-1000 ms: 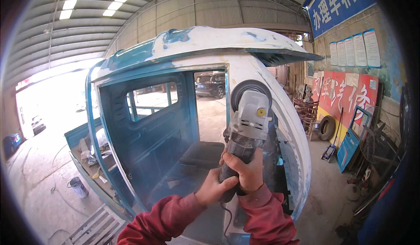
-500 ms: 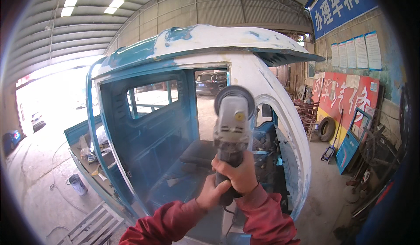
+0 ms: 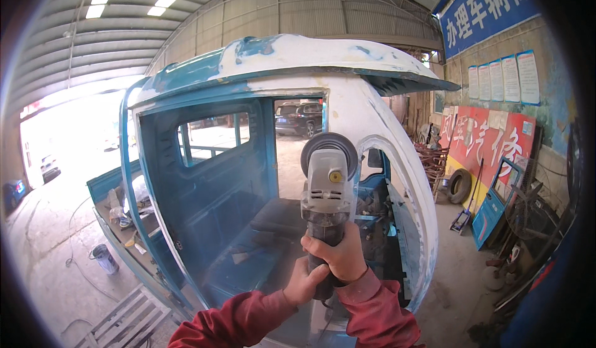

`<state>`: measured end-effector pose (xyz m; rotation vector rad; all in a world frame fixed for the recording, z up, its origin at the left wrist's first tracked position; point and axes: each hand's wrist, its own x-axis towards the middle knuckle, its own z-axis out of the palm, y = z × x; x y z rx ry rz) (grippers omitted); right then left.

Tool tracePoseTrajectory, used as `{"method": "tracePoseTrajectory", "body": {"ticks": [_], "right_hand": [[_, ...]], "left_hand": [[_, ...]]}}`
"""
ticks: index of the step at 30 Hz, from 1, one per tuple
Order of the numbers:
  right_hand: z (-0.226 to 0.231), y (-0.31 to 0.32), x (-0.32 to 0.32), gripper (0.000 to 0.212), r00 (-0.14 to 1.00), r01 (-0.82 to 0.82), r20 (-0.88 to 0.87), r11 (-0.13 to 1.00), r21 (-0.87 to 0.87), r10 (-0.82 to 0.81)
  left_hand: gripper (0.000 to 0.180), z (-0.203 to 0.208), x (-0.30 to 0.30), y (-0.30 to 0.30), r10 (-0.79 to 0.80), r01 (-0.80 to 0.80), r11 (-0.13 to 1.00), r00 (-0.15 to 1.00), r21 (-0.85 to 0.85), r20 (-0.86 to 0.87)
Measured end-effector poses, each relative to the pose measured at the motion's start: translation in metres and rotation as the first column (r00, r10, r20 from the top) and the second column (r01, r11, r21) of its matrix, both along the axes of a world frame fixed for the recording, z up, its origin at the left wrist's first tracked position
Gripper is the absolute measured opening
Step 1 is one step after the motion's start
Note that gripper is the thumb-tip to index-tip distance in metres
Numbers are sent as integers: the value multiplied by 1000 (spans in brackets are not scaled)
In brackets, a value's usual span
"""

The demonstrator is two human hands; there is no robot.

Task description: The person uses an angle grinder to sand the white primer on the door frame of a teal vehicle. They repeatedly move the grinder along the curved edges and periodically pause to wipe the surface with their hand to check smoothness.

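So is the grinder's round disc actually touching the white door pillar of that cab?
Cannot tell. In the head view the disc of the angle grinder overlaps the white pillar, but from this angle any contact or gap is hidden. Both hands, right and left, grip its handle.

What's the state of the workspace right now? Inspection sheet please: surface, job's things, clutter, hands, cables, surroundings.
Surface: concrete floor, dusty, light haze in the air.
Job's things: grey angle grinder held upright, disc at top, before the white-filled pillar of the blue vehicle cab.
Clutter: bucket, metal rack, tyre, oddments on the blue flatbed.
Hands: right hand wrapped around grinder body; left hand on its lower grip.
Cables: thin line on the floor.
Surroundings: open shed, posters on right wall, dark car outside.
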<state>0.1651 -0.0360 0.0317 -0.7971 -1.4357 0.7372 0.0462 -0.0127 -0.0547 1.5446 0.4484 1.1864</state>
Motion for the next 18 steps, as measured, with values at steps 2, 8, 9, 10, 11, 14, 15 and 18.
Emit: {"method": "tracePoseTrajectory", "body": {"ticks": [2, 8, 9, 10, 11, 14, 15, 18], "right_hand": [[3, 1, 3, 40, 995, -54, -77, 998, 38, 56], [8, 10, 5, 42, 981, -93, -166, 993, 77, 105], [4, 9, 2, 42, 986, -82, -137, 993, 80, 93], [2, 8, -1, 42, 991, -71, -108, 994, 86, 80], [0, 8, -2, 42, 995, -60, -79, 994, 93, 67], [3, 7, 1, 35, 980, -105, -158, 990, 98, 119], [6, 8, 2, 34, 968, -121, -209, 988, 99, 140], [10, 6, 7, 33, 969, -139, -195, 987, 82, 153]], "left_hand": [[51, 4, -2, 4, -58, 58, 998, 998, 24, 24], [47, 18, -6, 11, -82, 75, 993, 993, -87, -82], [47, 16, -5, 7, -61, 60, 998, 997, -19, -49], [47, 14, -3, 2, -29, 29, 999, 999, 20, -16], [48, 13, -2, -1, 22, -22, 1000, 999, 12, -35], [52, 18, -7, 3, -67, 68, 997, 998, 31, -21], [52, 22, -11, 7, -92, 92, 996, 994, -3, -62], [51, 26, -10, 11, -71, 77, 992, 995, 95, -63]]}}
